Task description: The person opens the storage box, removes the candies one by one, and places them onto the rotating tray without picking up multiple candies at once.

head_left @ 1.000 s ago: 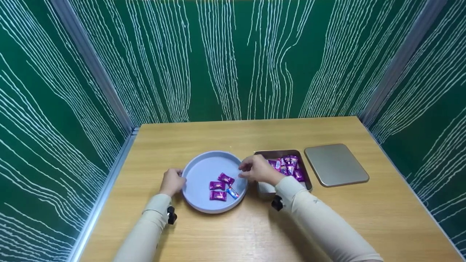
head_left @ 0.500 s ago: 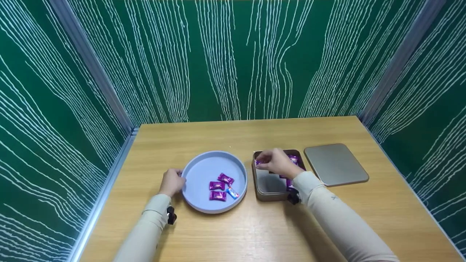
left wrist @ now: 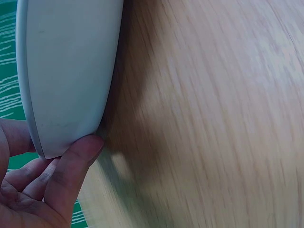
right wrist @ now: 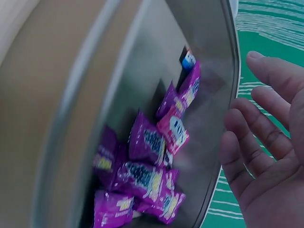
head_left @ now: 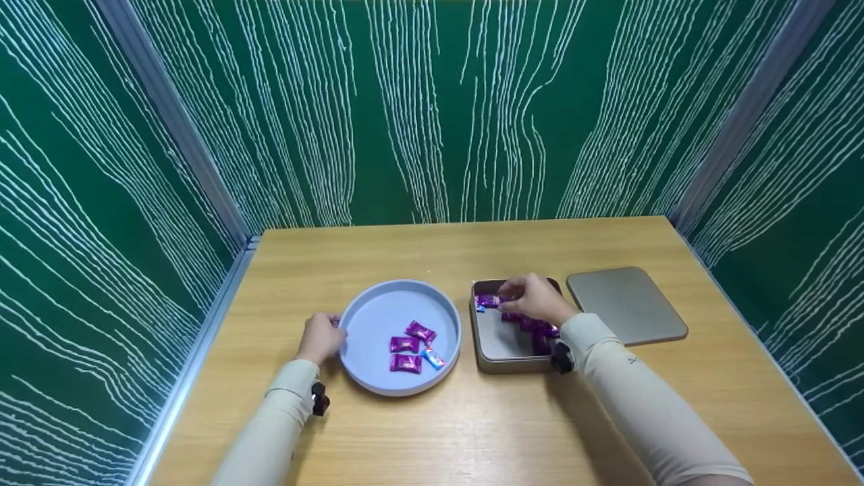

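Observation:
My left hand [head_left: 320, 337] grips the left rim of a round pale-blue tray [head_left: 371, 304]; in the left wrist view the thumb and fingers of the left hand [left wrist: 52, 185] pinch its edge. Three purple wrapped candies [head_left: 406, 363] and one blue-and-white candy [head_left: 433, 358] lie in the tray. Over a metal tin [head_left: 516, 365] hovers my right hand [head_left: 536, 299]. The right wrist view shows this hand [right wrist: 266, 133] with parted, slightly bent fingers and nothing in them, beside several purple candies [right wrist: 145, 142] and a pink one [right wrist: 173, 131] inside the tin.
A flat metal lid [head_left: 628, 304] lies on the wooden table [head_left: 405, 445] to the right of the tin. Green panels with white lines [head_left: 398, 121] stand behind the table and at both sides.
My right hand has moved right, from the tray's right rim to over the tin. Candies now show at the tin's back left. My left hand and the tray have stayed in place.

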{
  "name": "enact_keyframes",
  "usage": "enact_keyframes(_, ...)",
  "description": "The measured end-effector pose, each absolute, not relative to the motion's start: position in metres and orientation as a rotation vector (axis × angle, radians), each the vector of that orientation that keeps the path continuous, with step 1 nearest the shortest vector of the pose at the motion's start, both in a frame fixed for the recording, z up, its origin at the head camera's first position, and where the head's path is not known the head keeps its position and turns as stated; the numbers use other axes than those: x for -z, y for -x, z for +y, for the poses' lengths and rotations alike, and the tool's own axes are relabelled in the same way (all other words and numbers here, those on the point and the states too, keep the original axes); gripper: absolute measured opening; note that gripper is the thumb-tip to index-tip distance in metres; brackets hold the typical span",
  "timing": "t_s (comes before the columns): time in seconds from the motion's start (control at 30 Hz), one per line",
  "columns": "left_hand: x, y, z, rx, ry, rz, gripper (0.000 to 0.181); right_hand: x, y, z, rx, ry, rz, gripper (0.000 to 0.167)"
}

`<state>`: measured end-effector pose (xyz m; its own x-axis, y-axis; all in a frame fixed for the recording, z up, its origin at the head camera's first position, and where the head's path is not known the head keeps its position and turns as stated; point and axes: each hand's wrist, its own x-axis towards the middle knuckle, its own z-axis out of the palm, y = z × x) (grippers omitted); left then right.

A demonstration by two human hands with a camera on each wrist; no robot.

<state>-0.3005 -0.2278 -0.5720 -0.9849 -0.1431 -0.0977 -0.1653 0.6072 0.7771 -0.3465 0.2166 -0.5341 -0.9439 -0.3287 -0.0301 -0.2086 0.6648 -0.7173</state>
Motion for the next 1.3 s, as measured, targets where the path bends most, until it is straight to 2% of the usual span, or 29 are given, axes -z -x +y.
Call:
enact_keyframes(0.27,0.572,0.302,-0.227,-1.333,0.256,2.84,0.036,0.542,0.354,0.226,1.097,0.406,2.701,0.043)
enact_keyframes(0.97,0.571,0.301,-0.227,-1.337,0.282,2.783,0.037,0.566,0.366,0.22,0.946,0.309,2.763,0.048)
enact_keyframes(1.3,0.572,0.303,-0.227,-1.279,0.281,2.815,0.037,0.571,0.364,0.217,0.927,0.394,2.774,0.049)
